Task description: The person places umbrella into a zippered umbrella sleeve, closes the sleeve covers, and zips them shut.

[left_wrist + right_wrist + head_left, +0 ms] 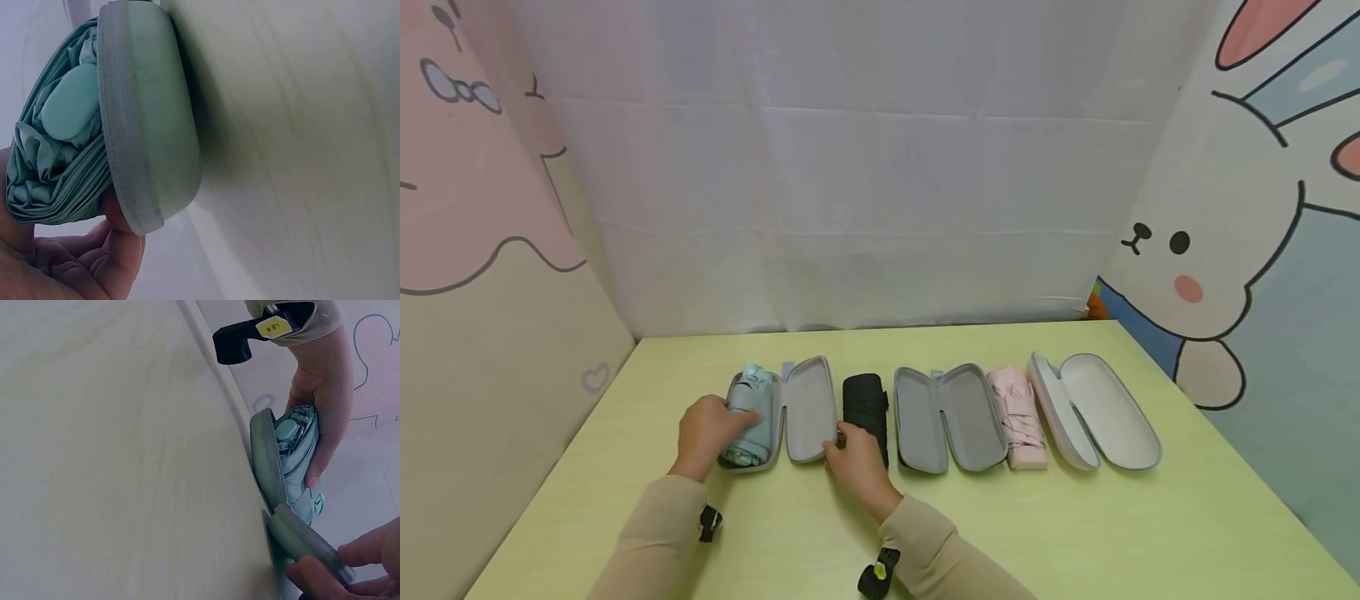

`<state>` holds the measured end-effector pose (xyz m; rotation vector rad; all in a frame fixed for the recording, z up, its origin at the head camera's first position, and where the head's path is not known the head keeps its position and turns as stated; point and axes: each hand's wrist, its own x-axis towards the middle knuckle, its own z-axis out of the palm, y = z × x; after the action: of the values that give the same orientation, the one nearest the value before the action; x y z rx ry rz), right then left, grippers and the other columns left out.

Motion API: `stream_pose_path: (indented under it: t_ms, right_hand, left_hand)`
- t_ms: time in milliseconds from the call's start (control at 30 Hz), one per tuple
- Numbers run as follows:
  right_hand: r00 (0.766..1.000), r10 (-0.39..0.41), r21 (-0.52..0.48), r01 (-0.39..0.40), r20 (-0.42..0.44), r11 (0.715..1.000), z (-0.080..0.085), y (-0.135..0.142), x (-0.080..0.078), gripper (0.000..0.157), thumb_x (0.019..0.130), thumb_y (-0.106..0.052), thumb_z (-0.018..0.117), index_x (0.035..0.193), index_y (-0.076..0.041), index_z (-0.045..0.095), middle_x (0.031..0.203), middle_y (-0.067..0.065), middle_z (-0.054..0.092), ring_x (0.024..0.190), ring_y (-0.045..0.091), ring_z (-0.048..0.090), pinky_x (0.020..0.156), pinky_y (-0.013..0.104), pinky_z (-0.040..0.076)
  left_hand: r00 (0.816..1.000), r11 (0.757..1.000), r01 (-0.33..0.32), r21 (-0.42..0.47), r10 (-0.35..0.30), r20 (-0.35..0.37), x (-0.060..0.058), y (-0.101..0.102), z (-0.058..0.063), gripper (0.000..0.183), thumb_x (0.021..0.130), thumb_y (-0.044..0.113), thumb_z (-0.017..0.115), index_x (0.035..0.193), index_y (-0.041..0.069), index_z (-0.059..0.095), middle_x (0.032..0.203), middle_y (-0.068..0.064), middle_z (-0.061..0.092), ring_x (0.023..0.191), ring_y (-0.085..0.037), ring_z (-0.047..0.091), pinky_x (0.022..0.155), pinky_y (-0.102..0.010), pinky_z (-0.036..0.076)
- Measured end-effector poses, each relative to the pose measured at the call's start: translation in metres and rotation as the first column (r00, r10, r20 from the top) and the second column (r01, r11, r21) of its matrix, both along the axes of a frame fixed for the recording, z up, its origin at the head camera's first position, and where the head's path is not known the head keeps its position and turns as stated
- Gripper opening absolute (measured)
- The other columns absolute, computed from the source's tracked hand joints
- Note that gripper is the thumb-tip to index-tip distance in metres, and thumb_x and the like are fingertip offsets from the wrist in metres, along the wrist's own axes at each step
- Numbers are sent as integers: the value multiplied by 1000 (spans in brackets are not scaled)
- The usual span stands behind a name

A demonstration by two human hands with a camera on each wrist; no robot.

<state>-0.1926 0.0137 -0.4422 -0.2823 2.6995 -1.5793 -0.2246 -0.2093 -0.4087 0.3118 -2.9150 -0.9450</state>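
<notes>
A folded teal umbrella [752, 396] lies in one half of an open hard case, grey inside, at the left of the head view. My left hand [706, 429] grips the umbrella, its thumb across the top. In the left wrist view, the pale green case shell [167, 115] sits under the umbrella [59, 165], with curled fingers at its edge. My right hand [861, 471] pinches the outer edge of the case's lid [809, 408], which is folded out to the right. A black folded umbrella [865, 400] lies just beyond that hand, partly hidden by it.
Further right on the table [970, 542] are a second open grey case [921, 421], a pink folded umbrella [1018, 417] and an open white-lined case [1108, 408]. A white curtain [880, 183] hangs behind; cartoon-printed panels [1240, 275] stand at both sides.
</notes>
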Motion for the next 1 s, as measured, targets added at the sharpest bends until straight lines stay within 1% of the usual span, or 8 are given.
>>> stream_pose_path:
  t_ms: [200, 233, 300, 433, 567, 667, 833, 1000]
  right_hand:
    - [1000, 11, -3, -11, -9, 1000, 0, -1, 0, 42, 90, -8, 60, 125, 12, 50, 95, 16, 65, 61, 6, 60, 63, 25, 47]
    - [1000, 10, -2, -10, -11, 1000, 1, -1, 0, 41, 90, -8, 60, 124, 12, 50, 94, 16, 65, 61, 6, 60, 61, 24, 47]
    - [1000, 6, 5, -6, -23, 1000, 1, -1, 0, 40, 89, -8, 60, 123, 12, 51, 94, 16, 66, 61, 7, 60, 62, 24, 47]
    - [999, 5, 8, -5, -40, 1000, 2, 0, -1, 40, 89, -8, 61, 122, 11, 52, 99, 20, 65, 64, 10, 63, 65, 26, 49]
    - [999, 11, -6, -12, -38, 1000, 2, 1, -1, 40, 89, -8, 61, 123, 11, 52, 103, 22, 63, 67, 12, 64, 67, 28, 50]
    - [999, 10, -11, -10, -47, 1000, 2, 1, -1, 40, 89, -8, 61, 123, 11, 52, 102, 21, 64, 67, 13, 64, 67, 28, 50]
    - [998, 19, -17, -20, -55, 1000, 3, 1, 1, 39, 89, -7, 61, 122, 12, 52, 101, 21, 64, 67, 14, 64, 66, 28, 50]
    - [999, 27, -26, -28, -45, 999, 3, 1, 2, 40, 89, -7, 61, 123, 12, 52, 102, 22, 63, 68, 14, 65, 64, 28, 50]
  left_hand:
    - [1000, 1000, -8, -2, 8, 14, 0, 2, 0, 50, 76, 38, 74, 84, -9, 61, 74, -15, 58, 63, -24, 48, 51, -35, 40]
    - [1000, 1000, -9, 8, 9, 16, 0, 1, -1, 51, 76, 38, 74, 87, -10, 60, 76, -16, 59, 65, -25, 49, 53, -36, 41]
    - [1000, 999, -7, 34, 6, 21, -1, 0, -1, 57, 76, 39, 74, 97, -11, 55, 82, -20, 59, 69, -29, 52, 57, -39, 43]
    - [999, 997, 6, 78, -8, 35, -1, -4, -3, 72, 78, 41, 73, 117, -12, 43, 105, -30, 55, 88, -39, 55, 71, -47, 44]
    - [998, 997, 14, 77, -18, 60, -1, -6, -5, 71, 79, 42, 71, 116, -12, 47, 114, -31, 53, 98, -42, 53, 78, -49, 43]
    - [997, 999, 12, 42, -16, 77, -1, -5, -4, 72, 79, 46, 70, 116, -12, 49, 117, -30, 53, 98, -42, 53, 76, -47, 44]
    - [994, 999, 1, -44, 4, 106, 0, -5, -4, 68, 77, 51, 69, 109, -8, 58, 106, -25, 60, 82, -33, 58, 59, -38, 44]
    - [992, 999, 1, -34, 3, 128, 2, -6, -7, 67, 79, 50, 67, 108, -10, 59, 103, -24, 61, 81, -30, 58, 59, -37, 45]
